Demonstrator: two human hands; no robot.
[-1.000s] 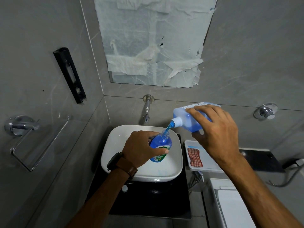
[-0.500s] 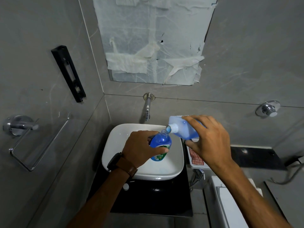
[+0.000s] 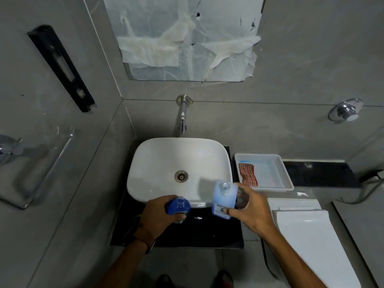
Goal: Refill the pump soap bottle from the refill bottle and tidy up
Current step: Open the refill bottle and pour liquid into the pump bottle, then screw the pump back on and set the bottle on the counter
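1. Left hand point(image 3: 160, 213) wrapped round pump soap bottle point(image 3: 178, 206), upright, mouth open, at front rim of white basin point(image 3: 158, 161).
2. Right hand point(image 3: 252, 210) clamped on pale-blue refill bottle point(image 3: 224, 196), upright, just beside.
3. Labels blurred, unreadable.
4. White tray point(image 3: 287, 177) further right, holding red-checked cloth point(image 3: 247, 173).

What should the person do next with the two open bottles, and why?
Probably set the refill bottle down on the black counter. Both it and the full blue pump bottle are upright and uncapped, each in one hand, so a hand must be freed for capping.
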